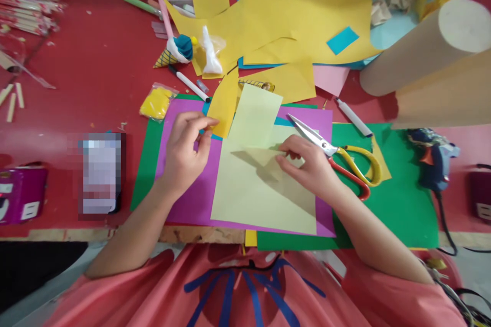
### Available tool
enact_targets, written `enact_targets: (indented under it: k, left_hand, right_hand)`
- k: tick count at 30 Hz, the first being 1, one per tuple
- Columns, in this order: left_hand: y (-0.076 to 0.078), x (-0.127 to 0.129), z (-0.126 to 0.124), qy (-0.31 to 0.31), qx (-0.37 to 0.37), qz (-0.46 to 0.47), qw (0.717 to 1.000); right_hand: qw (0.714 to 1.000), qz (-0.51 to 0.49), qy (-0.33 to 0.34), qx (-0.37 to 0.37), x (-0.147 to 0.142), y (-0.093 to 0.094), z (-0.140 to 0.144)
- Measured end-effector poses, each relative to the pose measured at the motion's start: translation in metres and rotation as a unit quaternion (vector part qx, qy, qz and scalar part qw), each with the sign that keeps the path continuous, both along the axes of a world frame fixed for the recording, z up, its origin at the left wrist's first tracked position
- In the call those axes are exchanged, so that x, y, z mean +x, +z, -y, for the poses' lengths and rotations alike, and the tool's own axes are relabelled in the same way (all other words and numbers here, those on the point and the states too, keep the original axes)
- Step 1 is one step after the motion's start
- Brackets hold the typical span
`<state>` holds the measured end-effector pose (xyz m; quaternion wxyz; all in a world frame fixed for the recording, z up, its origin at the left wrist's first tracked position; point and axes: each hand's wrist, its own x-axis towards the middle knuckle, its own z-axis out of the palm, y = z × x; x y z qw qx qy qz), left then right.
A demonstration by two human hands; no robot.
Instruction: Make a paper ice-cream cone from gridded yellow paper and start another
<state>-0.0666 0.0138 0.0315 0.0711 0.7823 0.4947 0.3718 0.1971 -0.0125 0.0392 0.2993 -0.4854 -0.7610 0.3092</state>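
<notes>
The left hand point(184, 150) pinches the lower edge of a yellow paper piece point(223, 102) between thumb and fingertips, its other fingers loosely curled. The right hand point(310, 163) is closed in a pinch on a folded corner of the pale yellow sheet point(261, 189), lifting that corner off the sheet. The pale sheet lies on a purple sheet point(192, 189), which rests on a green sheet point(402, 204) on the red surface point(95, 71), near its front edge. Scissors with yellow and red handles point(345, 156) lie just beside the right hand, on the green and purple sheets. A blue glue gun point(433, 156) sits to the right, and a white marker point(190, 84) lies beyond the left hand, near a pile of yellow paper offcuts point(307, 15).
</notes>
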Motion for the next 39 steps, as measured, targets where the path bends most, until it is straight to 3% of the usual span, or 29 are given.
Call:
enact_targets:
  k: [4, 7, 10, 13, 17, 28, 35, 39]
  left_hand:
    - [-0.002, 0.000, 0.001, 0.016, -0.009, 0.008, 1.000]
    - [-0.003, 0.000, 0.000, 0.016, -0.018, 0.010, 1.000]
    - [-0.003, 0.000, 0.000, 0.010, -0.024, 0.010, 1.000]
    - [-0.002, 0.001, 0.001, 0.009, -0.025, 0.007, 1.000]
    - [-0.001, 0.003, 0.002, 0.001, -0.030, 0.006, 1.000]
    - [-0.007, 0.006, 0.002, 0.002, -0.057, 0.003, 0.998]
    - [-0.011, 0.006, 0.002, -0.019, -0.054, -0.008, 0.998]
    - [-0.015, 0.008, 0.002, -0.038, -0.068, -0.006, 0.997]
  right_hand:
    - [0.982, 0.018, -0.084, 0.167, 0.003, 0.006, -0.007]
    - [0.971, 0.070, -0.038, 0.225, -0.002, -0.006, -0.011]
    - [0.975, 0.098, 0.025, 0.199, -0.010, -0.021, -0.011]
    - [0.986, 0.099, 0.062, 0.119, -0.013, -0.027, -0.010]
    - [0.993, 0.100, 0.030, 0.050, -0.014, -0.027, -0.018]
    - [0.967, 0.236, 0.071, 0.059, -0.022, -0.033, -0.018]
    - [0.974, 0.208, 0.070, 0.057, -0.020, -0.036, -0.016]
    - [0.984, 0.140, 0.031, 0.106, -0.015, -0.030, -0.011]
